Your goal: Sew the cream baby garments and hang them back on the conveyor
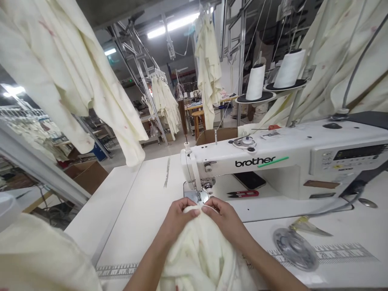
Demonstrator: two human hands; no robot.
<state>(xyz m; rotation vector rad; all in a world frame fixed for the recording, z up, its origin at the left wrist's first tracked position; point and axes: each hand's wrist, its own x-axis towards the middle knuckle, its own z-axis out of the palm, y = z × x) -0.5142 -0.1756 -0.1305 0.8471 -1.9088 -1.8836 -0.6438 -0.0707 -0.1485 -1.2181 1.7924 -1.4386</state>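
Note:
A cream fabric piece hangs in folds from the needle area of the white sewing machine toward me. My left hand pinches its upper edge just left of the presser foot. On the other side, my right hand grips the same edge, thumb and fingers closed. Both hands sit close together in front of the metal needle plate. Whether the fabric edge lies under the foot is hard to make out. Red thread snips and a dark phone lie beneath the machine arm.
A round clear plastic disc and yellow-handled scissors rest at right by a printed ruler strip. Two white thread cones stand behind the machine. Cream garments hang at left; more fabric lies at the lower left.

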